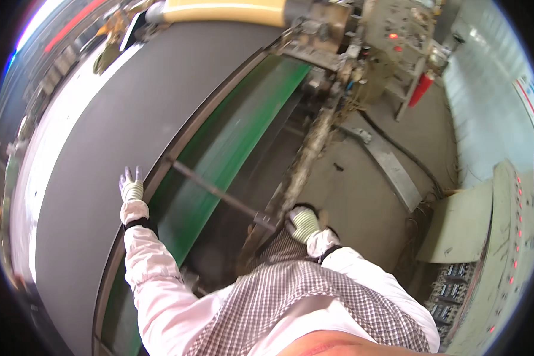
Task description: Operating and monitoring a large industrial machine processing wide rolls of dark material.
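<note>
My left hand (132, 187), in a striped white-and-green work glove with dark fingertips, is open on the near edge of a wide, smooth dark grey surface (142, 83). Its fingers are spread and point away from me, with nothing in them. My right hand (304, 224), gloved alike, is low beside my checked apron (279, 246), close to a worn machine rail (308, 157). Its fingertips turn down and are partly hidden, so I cannot tell whether they grip anything. Between the hands, a green belt (228, 151) runs below the grey surface's brown edge strip (204, 104).
A metal rod (219, 193) crosses over the green belt. A yellow roller (225, 10) spans the far end. To the right are a flat metal bar (391, 172) and a dark cable (403, 148) on the floor, plus a pale control cabinet (504, 237) with red lights and exposed wiring.
</note>
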